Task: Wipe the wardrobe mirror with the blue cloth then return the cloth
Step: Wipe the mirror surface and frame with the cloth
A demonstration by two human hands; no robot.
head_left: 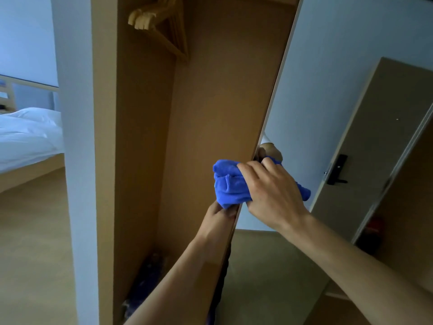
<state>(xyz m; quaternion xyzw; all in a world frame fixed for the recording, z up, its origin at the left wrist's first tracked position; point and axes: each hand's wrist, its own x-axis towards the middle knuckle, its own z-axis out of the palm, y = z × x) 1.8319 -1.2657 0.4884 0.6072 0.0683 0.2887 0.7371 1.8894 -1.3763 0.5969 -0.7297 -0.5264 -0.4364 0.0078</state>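
Note:
The wardrobe mirror [328, 90] is a tall door panel that stands ajar on the right and reflects a wall, a room door and a lock. My right hand [274, 193] is shut on the bunched blue cloth [228, 184] and presses it against the mirror's left edge at mid height. My left hand [220, 215] grips that same edge of the mirror door just below the cloth, its fingers partly hidden behind the panel. A reflection of hand and cloth shows in the glass just above my right hand.
The open wooden wardrobe [199, 113] holds several wooden hangers [161, 24] at the top and a dark blurred bundle [147, 285] on its floor. A white pillar [77, 160] stands left of it. A bed with white bedding [28, 134] lies at far left.

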